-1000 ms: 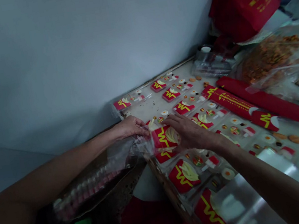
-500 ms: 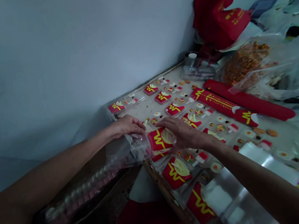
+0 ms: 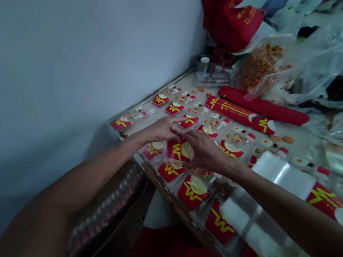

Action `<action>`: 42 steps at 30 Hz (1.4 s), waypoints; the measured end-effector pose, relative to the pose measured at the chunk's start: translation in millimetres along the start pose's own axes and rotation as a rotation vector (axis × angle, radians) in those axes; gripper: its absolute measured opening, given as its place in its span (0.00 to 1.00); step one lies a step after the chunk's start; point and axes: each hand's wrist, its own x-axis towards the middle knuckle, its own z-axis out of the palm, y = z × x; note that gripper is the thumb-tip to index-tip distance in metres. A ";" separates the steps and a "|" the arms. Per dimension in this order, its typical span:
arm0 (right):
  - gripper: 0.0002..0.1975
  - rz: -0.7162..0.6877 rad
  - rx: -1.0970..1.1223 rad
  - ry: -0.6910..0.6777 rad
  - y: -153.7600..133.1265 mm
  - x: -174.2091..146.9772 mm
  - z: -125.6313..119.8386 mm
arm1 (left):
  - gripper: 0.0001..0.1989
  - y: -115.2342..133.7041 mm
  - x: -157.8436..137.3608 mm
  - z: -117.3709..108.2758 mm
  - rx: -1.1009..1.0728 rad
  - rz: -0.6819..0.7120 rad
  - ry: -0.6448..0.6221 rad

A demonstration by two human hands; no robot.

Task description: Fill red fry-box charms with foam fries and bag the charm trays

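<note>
Looks like a small packing workshop, maybe a room in a home, can't tell which; worktop (image 3: 144, 122) with worn edge pushed against a plain wall (image 3: 78, 52); rows of near-identical red packs (image 3: 193, 190) with small toy-like food pieces; bulk orange-brown bits (image 3: 258, 68) in clear plastic; loose plastic bags (image 3: 321, 55) heaped alongside; dim light.

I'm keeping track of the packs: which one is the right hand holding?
The red pack between thumb and fingers of the right hand; no other pack lies in its grasp.
</note>
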 end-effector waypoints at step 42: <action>0.44 0.478 0.166 0.478 -14.2 -64.4 -23.9 | 0.07 27.8 -16.5 78.4 0.195 -0.117 0.711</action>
